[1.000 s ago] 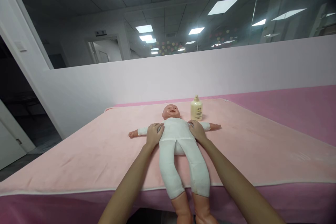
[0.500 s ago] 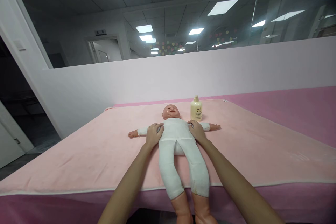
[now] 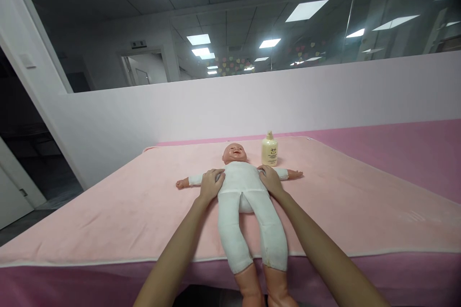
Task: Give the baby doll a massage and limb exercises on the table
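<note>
A baby doll (image 3: 242, 177) with a white cloth body lies on its back, head away from me and both arms stretched out sideways. My left hand (image 3: 212, 184) is curled round the doll's upper arm at the shoulder on the left. On the opposite side, my right hand (image 3: 271, 180) wraps the other upper arm close to the chest. The undersides of my fingers are hidden. Just beyond my right hand stands a pale yellow pump bottle (image 3: 270, 150), upright and apart from it. The doll's feet hang past the near edge.
A pink blanket (image 3: 126, 211) with a white hem covers the table under the doll. Darker pink cloth (image 3: 406, 146) shows at the right and along the front. Behind rises a white wall (image 3: 216, 110) topped by a glass window. A doorway is at the far left.
</note>
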Available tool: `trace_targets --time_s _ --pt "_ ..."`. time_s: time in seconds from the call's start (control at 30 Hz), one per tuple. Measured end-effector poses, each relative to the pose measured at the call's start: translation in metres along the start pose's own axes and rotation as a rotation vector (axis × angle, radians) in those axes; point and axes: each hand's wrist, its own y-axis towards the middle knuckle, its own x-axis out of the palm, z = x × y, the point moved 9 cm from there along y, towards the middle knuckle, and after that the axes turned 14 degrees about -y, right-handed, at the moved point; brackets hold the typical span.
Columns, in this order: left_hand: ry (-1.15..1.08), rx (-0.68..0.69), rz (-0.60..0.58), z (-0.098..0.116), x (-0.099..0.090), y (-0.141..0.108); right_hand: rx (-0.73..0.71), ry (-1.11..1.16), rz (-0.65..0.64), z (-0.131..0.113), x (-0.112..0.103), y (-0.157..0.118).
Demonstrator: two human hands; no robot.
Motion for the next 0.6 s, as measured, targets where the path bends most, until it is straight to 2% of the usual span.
trace_targets --time_s 0.6 --pt "0.018 -0.005 0.001 -0.0009 0.0005 0.0008 -0.001 0.005 0.028 -0.0012 -0.0033 0.0002"
